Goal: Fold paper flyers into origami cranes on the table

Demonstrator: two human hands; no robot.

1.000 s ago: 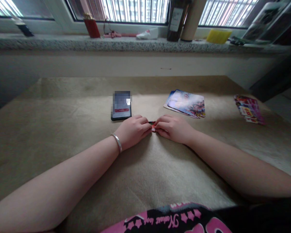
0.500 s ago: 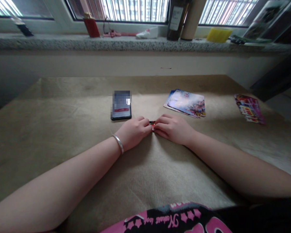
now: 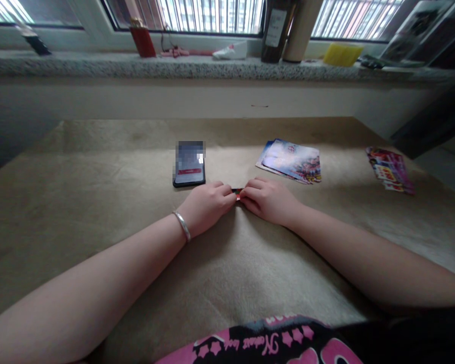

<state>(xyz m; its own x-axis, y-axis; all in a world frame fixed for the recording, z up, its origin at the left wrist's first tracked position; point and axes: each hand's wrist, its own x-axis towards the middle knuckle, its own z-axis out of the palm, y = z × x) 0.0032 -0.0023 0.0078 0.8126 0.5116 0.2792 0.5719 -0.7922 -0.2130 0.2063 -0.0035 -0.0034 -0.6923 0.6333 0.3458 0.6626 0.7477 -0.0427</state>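
Note:
A small flat piece in red and dark colours (image 3: 237,193) lies between my hands at the middle of the table, mostly covered by fingers, so its kind does not show. My left hand (image 3: 208,206), with a silver bangle at the wrist, pinches its left end. On the other end are the closed fingers of my right hand (image 3: 269,201). Both hands rest low at the table surface, their fingertips a small gap apart. Just beyond my left hand lies a phone (image 3: 189,164). Several glossy picture sheets (image 3: 293,159) overlap beyond my right hand.
Pink and red printed packets or cards (image 3: 390,170) lie at the table's right side. A tan cover (image 3: 98,167) spans the table. Behind it, the stone windowsill (image 3: 197,68) bears a red container (image 3: 143,41), a dark bottle (image 3: 275,33) and a yellow object (image 3: 342,54).
The fingertips have moved slightly apart, so a little more of the red and dark piece shows between them. The phone and picture sheets stay put.

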